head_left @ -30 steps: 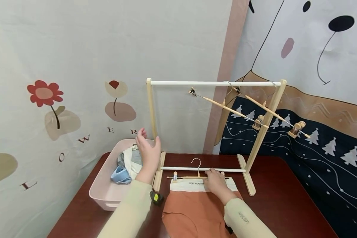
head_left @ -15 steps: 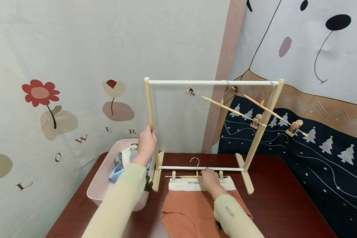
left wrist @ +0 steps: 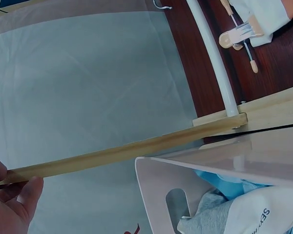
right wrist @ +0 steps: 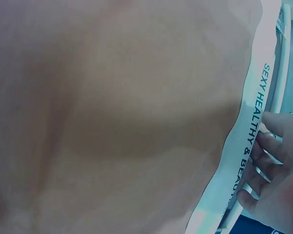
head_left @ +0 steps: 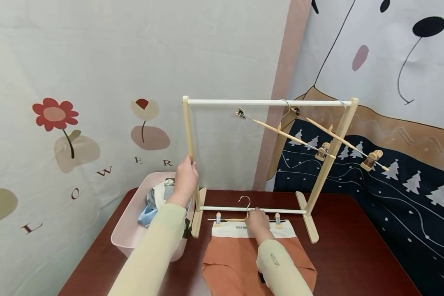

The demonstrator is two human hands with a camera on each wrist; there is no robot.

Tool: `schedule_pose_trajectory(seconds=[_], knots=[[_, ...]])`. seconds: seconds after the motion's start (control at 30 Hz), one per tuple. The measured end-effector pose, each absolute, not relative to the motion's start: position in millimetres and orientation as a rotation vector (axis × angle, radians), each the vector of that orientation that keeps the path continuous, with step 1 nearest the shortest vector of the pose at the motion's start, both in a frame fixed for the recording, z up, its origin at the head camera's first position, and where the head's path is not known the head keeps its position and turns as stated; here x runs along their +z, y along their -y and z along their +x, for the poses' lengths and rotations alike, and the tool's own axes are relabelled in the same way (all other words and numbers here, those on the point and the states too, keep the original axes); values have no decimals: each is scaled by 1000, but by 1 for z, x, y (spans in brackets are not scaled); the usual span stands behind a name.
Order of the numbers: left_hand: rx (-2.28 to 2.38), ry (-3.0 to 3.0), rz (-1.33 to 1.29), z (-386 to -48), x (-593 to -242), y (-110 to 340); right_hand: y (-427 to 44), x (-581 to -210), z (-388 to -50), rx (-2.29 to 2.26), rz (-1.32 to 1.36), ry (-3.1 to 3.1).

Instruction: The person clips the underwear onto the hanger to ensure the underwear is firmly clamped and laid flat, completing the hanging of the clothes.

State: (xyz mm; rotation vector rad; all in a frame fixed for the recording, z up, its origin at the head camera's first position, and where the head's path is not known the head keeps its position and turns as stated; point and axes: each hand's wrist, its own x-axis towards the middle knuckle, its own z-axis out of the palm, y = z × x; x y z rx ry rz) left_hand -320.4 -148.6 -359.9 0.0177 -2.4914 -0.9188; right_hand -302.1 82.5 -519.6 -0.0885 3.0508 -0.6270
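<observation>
At the rack [head_left: 270, 102], I have the left hand [head_left: 186, 181] gripping the left upright [head_left: 189, 129]; the right hand [head_left: 258, 224], partly hidden, seems to pinch the hanger [head_left: 234, 220] above orange briefs [head_left: 240, 250].

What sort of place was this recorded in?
Probably a staged indoor laundry corner: a pale wooden clothes rack, a pink rectangular plastic basket of clothes, and a wrinkled grey-white flower-printed backdrop.

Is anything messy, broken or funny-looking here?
No, nothing really stands out. The rack stands upright, the orange underpants lie on the table clipped to a hanger, and the clothes in the basket are just rumpled.
</observation>
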Motion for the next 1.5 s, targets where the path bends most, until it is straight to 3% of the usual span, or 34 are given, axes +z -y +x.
schedule_pose_trajectory(seconds=[0.57, 1.5], knots=[[-930, 2503, 17, -319, -358, 149, -96, -501, -307, -919, -164, -3122], [-927, 2501, -12, -319, -360, 153, -110, -334, -307, -990, -568, -3168]])
